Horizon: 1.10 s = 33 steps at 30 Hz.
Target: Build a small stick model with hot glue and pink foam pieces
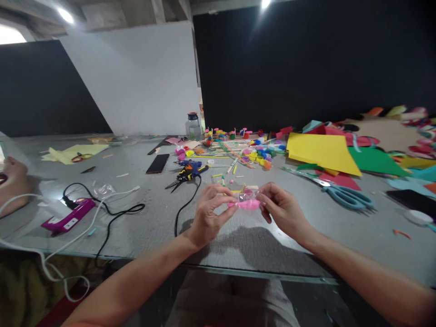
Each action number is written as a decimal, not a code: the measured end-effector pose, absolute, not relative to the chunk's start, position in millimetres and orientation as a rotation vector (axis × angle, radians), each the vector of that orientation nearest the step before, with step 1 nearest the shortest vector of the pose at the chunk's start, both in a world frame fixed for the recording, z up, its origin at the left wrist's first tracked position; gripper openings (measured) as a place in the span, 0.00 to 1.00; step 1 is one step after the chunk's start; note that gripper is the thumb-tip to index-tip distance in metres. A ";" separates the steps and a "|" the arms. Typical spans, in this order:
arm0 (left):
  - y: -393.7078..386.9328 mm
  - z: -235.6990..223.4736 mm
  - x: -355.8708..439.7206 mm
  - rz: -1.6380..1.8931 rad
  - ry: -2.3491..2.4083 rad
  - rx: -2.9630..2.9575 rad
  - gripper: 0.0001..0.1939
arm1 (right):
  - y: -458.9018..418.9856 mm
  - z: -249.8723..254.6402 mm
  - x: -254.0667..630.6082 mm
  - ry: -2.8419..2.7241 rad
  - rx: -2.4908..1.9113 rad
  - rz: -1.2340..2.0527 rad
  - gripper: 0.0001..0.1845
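Note:
Above the front of the table, in the head view, a bright pink piece in a clear plastic wrapper is stretched between my two hands. My left hand pinches its left end between thumb and fingertips. At the right end, my right hand grips the clear plastic with thumb and forefinger. The kind of pink material is unclear; it looks soft, like modelling clay. Just beyond my hands lie a small pink bit and several short coloured sticks. Large teal-handled scissors rest to the right of my right hand.
Pliers and a blue glue gun lie ahead left, near a dark phone. Coloured caps and sticks cover the back. Yellow paper is at right. A purple power strip with cables sits left, near another person's hand.

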<state>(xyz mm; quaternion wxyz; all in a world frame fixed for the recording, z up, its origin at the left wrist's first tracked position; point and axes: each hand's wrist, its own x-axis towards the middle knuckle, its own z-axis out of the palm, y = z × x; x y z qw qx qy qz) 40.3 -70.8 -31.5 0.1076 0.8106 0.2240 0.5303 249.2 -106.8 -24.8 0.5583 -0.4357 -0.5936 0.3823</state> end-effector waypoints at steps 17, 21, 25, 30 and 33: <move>-63.7 -47.7 55.0 1.262 0.657 2.230 0.06 | -99.0 -35.0 238.4 -1.294 -0.957 1.188 0.21; -62.2 -37.1 45.7 1.419 0.689 2.202 0.05 | -98.8 -29.2 245.9 -1.305 -0.966 1.028 0.19; -58.5 -29.5 33.5 1.448 0.783 2.004 0.02 | -94.4 -22.5 265.8 -1.244 -0.991 0.937 0.16; -53.5 -29.6 35.3 1.232 0.800 1.479 0.13 | -73.9 -18.8 303.5 -1.205 -1.070 0.755 0.11; -51.8 -29.6 39.9 1.123 0.756 1.345 0.19 | -53.1 -22.6 333.9 -1.228 -1.338 0.496 0.12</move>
